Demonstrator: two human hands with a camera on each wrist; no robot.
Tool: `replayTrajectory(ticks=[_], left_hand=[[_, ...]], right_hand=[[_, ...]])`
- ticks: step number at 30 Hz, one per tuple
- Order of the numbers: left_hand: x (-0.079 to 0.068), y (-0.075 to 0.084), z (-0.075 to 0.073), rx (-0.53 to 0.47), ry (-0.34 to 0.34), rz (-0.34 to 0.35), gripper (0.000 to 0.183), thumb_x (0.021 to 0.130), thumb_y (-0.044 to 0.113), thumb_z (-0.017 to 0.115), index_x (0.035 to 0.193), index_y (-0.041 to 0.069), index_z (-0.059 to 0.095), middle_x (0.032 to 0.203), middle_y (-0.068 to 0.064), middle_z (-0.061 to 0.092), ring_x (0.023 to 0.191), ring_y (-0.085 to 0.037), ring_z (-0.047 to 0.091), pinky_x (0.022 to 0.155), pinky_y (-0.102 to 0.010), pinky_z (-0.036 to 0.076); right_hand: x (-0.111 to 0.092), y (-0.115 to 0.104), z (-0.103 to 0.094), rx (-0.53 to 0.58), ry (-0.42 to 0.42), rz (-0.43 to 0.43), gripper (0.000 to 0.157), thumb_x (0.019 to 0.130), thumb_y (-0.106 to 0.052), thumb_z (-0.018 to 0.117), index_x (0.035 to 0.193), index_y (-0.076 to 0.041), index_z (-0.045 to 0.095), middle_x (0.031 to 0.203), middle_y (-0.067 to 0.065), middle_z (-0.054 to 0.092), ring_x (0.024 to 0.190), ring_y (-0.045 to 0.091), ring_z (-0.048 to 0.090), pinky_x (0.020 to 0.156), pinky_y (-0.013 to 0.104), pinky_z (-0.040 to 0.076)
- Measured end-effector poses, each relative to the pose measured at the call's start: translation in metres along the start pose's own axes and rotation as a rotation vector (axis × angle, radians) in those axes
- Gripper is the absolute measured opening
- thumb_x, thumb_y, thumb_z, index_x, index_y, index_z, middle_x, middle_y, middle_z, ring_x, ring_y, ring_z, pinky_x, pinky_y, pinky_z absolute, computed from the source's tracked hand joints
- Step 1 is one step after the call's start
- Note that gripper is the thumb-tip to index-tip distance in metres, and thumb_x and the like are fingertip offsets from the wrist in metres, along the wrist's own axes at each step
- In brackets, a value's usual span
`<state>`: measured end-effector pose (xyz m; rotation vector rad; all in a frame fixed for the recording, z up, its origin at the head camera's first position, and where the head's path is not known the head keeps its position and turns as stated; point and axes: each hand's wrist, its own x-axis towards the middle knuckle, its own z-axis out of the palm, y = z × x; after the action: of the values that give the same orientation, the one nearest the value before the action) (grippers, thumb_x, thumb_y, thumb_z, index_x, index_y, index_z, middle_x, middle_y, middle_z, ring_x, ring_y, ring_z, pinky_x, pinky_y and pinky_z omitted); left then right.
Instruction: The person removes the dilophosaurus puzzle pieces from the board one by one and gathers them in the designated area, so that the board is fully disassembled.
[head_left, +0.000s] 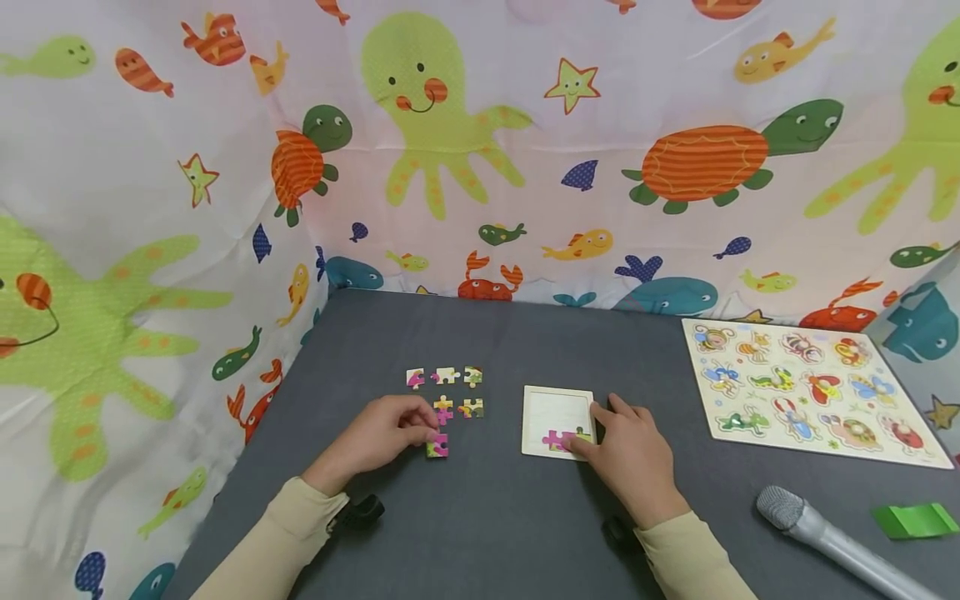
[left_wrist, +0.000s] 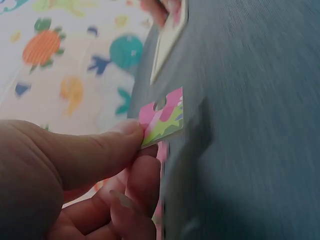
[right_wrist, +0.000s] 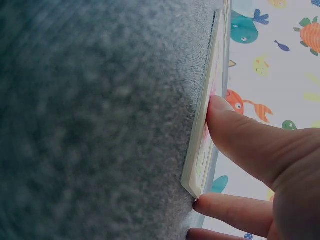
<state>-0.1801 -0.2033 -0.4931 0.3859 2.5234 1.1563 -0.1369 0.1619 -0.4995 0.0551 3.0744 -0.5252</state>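
My left hand (head_left: 381, 435) pinches a pink and green jigsaw piece (left_wrist: 164, 118) between thumb and fingertips, close over the table. Just beyond it lie several loose jigsaw pieces (head_left: 445, 376) in short rows. To the right sits a small square puzzle tray (head_left: 558, 408), pale and bordered by a raised rim. Joined pink and green pieces (head_left: 553, 439) lie along its lower side. My right hand (head_left: 633, 462) holds the tray at its right side, with the thumb (right_wrist: 225, 117) pressed over the pieces inside and a finger at the corner. The thumb hides part of those pieces.
A large insect picture board (head_left: 813, 392) lies at the back right. Nearer stand a grey microphone (head_left: 840, 542) and a green block (head_left: 915, 521). A sea-animal cloth (head_left: 480, 167) hangs behind and to the left of the dark table (head_left: 465, 525).
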Motion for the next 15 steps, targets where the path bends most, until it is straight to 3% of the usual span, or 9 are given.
replayTrajectory(ticks=[6,15], left_hand=[[-0.015,-0.023,-0.021,-0.013,0.035,-0.093,0.008,0.096,0.026,0.083,0.099,0.023,0.077,0.089,0.001,0.074,0.083,-0.022,0.065,0.073,-0.032,0.053],[-0.017,-0.030,-0.023,0.017,0.033,-0.118,0.007,0.095,0.026,0.085,0.097,0.025,0.078,0.088,0.004,0.072,0.084,-0.019,0.063,0.073,-0.031,0.051]], right_hand=[[0.001,0.001,0.000,-0.008,0.002,-0.001,0.072,0.087,-0.046,0.088,0.143,-0.006,0.069,0.156,0.032,0.055,0.137,0.054,0.055,0.103,0.068,0.054],[-0.001,0.002,0.001,-0.007,0.013,0.003,0.073,0.086,-0.046,0.089,0.144,-0.006,0.069,0.156,0.032,0.055,0.138,0.054,0.055,0.103,0.067,0.054]])
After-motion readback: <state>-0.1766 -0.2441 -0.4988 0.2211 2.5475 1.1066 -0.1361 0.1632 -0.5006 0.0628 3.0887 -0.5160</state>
